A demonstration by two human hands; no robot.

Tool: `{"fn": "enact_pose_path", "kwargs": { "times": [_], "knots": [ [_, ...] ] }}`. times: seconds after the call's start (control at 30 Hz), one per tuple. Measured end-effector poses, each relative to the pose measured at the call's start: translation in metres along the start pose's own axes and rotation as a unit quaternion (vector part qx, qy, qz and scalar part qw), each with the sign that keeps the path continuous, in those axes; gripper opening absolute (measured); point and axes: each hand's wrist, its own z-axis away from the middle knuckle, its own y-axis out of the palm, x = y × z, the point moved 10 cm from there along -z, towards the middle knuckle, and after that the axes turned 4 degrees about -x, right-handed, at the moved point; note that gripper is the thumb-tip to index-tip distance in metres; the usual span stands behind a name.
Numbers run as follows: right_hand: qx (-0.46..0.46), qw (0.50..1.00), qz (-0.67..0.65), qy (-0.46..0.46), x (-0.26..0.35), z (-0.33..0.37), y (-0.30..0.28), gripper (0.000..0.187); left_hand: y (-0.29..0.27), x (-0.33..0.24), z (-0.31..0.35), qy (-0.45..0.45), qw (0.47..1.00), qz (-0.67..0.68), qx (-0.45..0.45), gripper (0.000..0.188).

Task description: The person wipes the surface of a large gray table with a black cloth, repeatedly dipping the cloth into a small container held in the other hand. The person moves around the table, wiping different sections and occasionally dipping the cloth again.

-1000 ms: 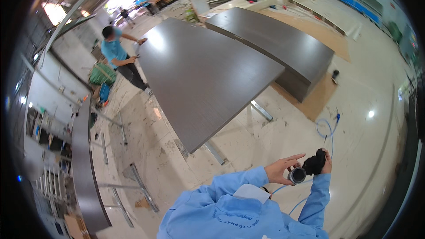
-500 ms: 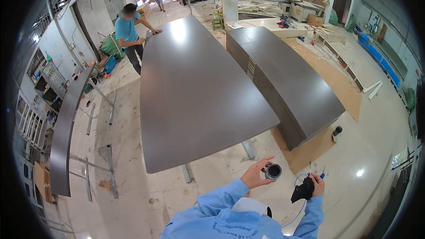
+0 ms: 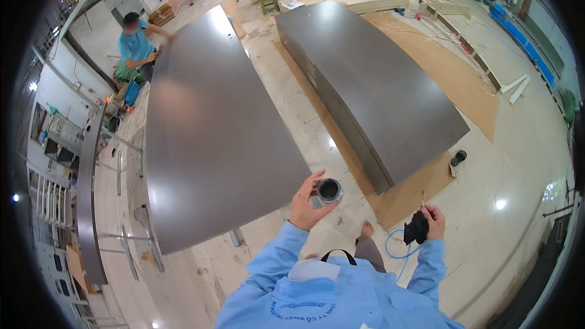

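Observation:
Near the right corner of a large dark brown panel (image 3: 219, 140), my left hand (image 3: 306, 206) grips a small round jar (image 3: 329, 191) with dark contents, its open mouth facing up. Off to the right, above the floor, my right hand (image 3: 435, 222) is closed on a thin brush-like stick (image 3: 423, 197) pointing upward. A bunched black cloth (image 3: 416, 229) is held in that hand too. A thin blue hose (image 3: 390, 247) loops beside the cloth; whether the hand grips it is unclear.
A stack of dark panels (image 3: 372, 85) rests on brown board at the right. Beyond its near corner stands a black container (image 3: 459, 158). A co-worker (image 3: 135, 45) leans over the large panel's far left edge. Another long dark panel (image 3: 91, 207) lies on metal supports at the left.
My view has shifted toward the large panel, and my left hand with the jar is now nearer its corner. The co-worker has bent lower. My right hand keeps its hold.

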Motion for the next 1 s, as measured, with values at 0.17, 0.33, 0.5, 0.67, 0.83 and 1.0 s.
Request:
{"fn": "enact_pose_path", "kwargs": {
  "times": [0.17, 0.33, 0.5, 0.67, 0.83, 1.0],
  "knots": [
    [0.155, 0.976, 0.115, -0.1, 0.083, -0.088, 0.056, 0.013, 0.031, 0.002, -0.042, -0.033, 0.995, -0.051, -0.08, 0.07],
    [0.257, 0.925, 0.135, -0.243, 0.186, -0.099, 0.128, 0.009, 0.044, -0.011, -0.044, -0.047, 0.984, -0.07, -0.16, 0.065],
    [0.311, 0.858, 0.159, -0.375, 0.251, -0.055, 0.187, 0.007, 0.044, -0.02, -0.032, -0.042, 0.969, -0.126, -0.21, 0.06],
    [0.333, 0.742, 0.27, -0.516, 0.274, 0.01, 0.229, 0.006, 0.033, -0.016, -0.012, -0.027, 0.947, -0.199, -0.251, 0.059],
    [0.376, 0.619, 0.368, -0.583, 0.264, 0.061, 0.271, 0.01, 0.026, -0.017, 0.011, -0.02, 0.942, -0.234, -0.242, 0.059],
    [0.409, 0.541, 0.454, -0.577, 0.229, 0.098, 0.3, 0.011, 0.016, -0.024, 0.038, 0.01, 0.935, -0.263, -0.237, 0.062]
  ]
}}
